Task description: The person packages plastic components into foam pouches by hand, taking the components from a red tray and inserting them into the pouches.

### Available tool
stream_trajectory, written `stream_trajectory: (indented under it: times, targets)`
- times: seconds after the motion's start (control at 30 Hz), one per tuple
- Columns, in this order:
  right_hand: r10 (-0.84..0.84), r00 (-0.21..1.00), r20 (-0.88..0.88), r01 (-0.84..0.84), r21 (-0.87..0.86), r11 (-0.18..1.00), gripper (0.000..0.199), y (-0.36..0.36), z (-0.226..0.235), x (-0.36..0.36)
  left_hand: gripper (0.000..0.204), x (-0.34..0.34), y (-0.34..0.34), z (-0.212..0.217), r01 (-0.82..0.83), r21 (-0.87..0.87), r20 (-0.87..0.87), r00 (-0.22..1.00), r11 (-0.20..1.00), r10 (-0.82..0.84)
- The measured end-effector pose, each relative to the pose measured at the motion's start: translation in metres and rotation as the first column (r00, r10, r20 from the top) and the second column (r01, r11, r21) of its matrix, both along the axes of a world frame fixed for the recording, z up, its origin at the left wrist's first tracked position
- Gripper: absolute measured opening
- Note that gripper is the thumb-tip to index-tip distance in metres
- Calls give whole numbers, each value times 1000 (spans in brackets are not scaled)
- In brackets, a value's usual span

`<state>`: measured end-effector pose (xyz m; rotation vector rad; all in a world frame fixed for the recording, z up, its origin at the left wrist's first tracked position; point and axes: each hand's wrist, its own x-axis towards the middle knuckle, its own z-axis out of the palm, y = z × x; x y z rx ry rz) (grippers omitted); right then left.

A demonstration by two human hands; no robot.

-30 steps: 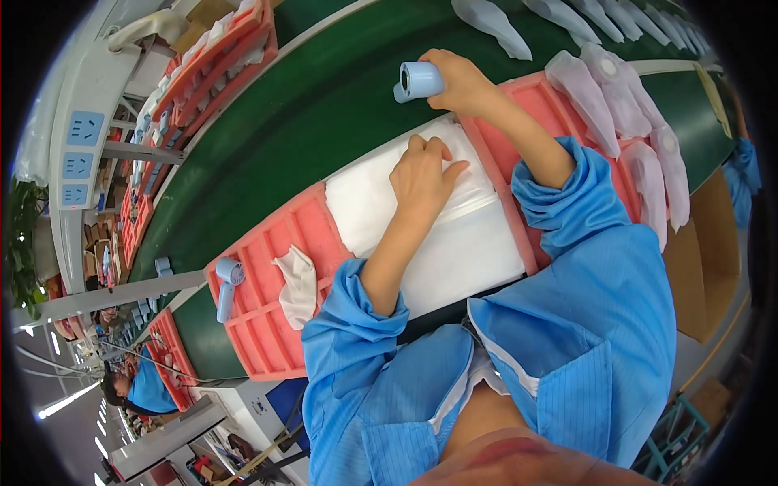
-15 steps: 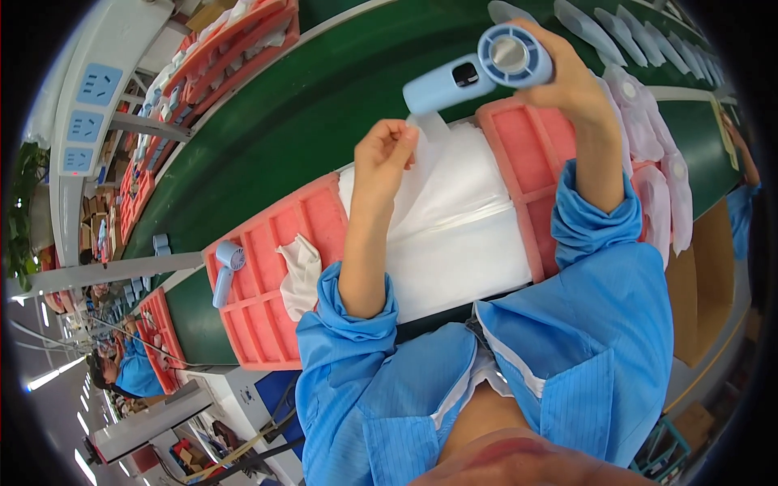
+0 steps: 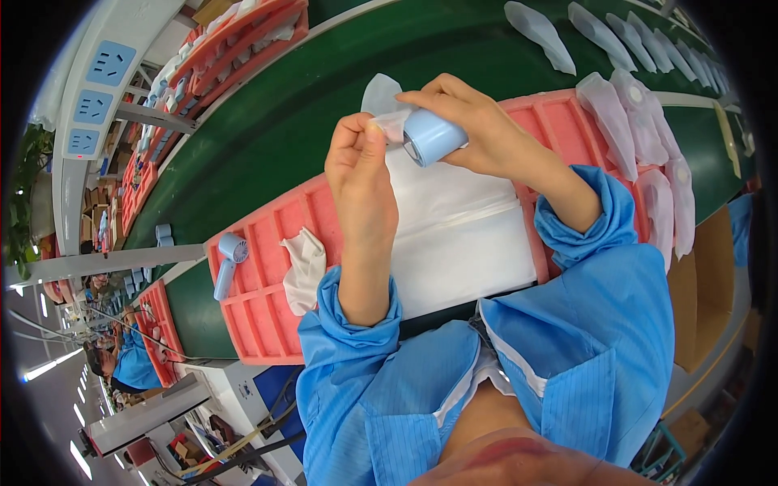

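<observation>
Over the green conveyor belt, my right hand [image 3: 482, 130] is closed round a light blue handheld fan [image 3: 438, 136]. The fan's near end points toward my left hand, and my fingers cover the rest. My left hand [image 3: 361, 174] pinches a thin translucent bag [image 3: 381, 95] between thumb and fingertips, close against the fan. Whether the fan's end has entered the bag, I cannot tell. Below both hands lies a stack of white translucent bags [image 3: 462, 251] across the pink trays.
On the left pink tray [image 3: 267, 316] lie another blue fan [image 3: 229, 263] and a crumpled white cloth [image 3: 305, 271]. Several bagged fans [image 3: 644, 121] lie on the right tray, and several more bags [image 3: 539, 36] line the belt's far right. A metal bar [image 3: 105, 267] crosses at left.
The fan has come down and left, turned so its end faces my left hand. My left hand has shifted slightly left, bringing the bag against the fan.
</observation>
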<state>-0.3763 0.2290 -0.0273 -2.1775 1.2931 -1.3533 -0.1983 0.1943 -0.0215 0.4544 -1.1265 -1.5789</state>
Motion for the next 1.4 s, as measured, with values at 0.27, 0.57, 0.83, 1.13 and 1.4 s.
stream_trajectory:
  times: [0.27,0.57,0.83,1.13,1.4]
  targets:
    - [-117,993,-5,116,-106,988,72,8,8,1,10,-19,33,-4,-227,-747,228,795,625,562]
    - [-261,965,7,258,-176,950,71,4,0,6,17,-26,36,-7,-196,-883,190,680,426,708]
    - [-321,946,54,326,-148,934,69,1,-2,2,49,-21,29,11,-94,-652,492,702,752,514]
    - [41,991,128,-19,-166,986,61,4,11,9,52,8,-12,-3,-84,-625,409,811,776,417]
    - [-137,989,-51,139,35,990,48,-3,-15,-3,47,5,-2,9,-291,-253,-1,954,923,301]
